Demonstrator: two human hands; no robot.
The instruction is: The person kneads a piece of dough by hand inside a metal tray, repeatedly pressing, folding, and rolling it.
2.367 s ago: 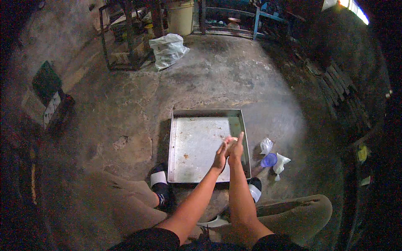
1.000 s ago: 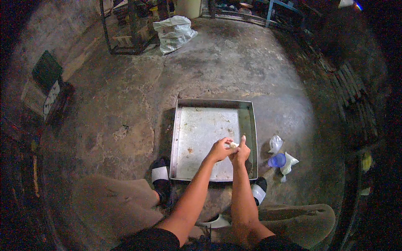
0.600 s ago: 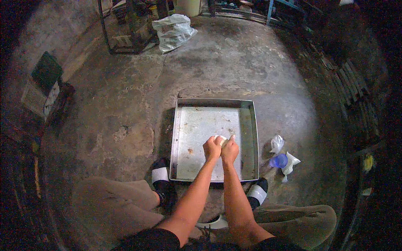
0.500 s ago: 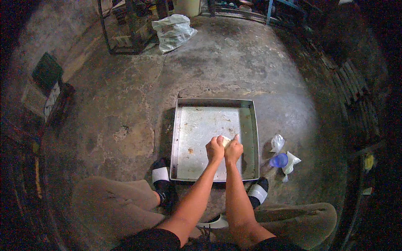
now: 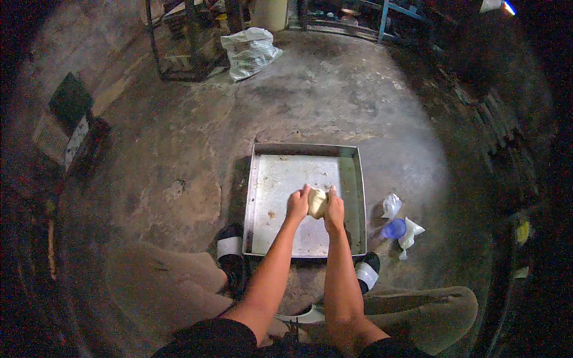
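Note:
A pale cream lump of dough (image 5: 317,204) is held between my two hands over a square metal tray (image 5: 280,238). My left hand (image 5: 297,204) grips its left side, thumb at the top. On the other side, my right hand (image 5: 335,211) has its fingers curled round the dough's right edge. The undersides of the fingers are hidden. Small brown specks and stains mark the tray's bottom.
Right of the tray, a blue plastic cup (image 5: 394,229) lies beside a clear plastic bag (image 5: 391,206) and a white bag (image 5: 410,233). My slippered feet flank the tray's near corners. A white sack (image 5: 250,53) stands by a dark metal frame (image 5: 190,74) at the back.
My hands have moved slightly apart and turned, so more of the dough shows between them. Earlier they were pressed close together over it.

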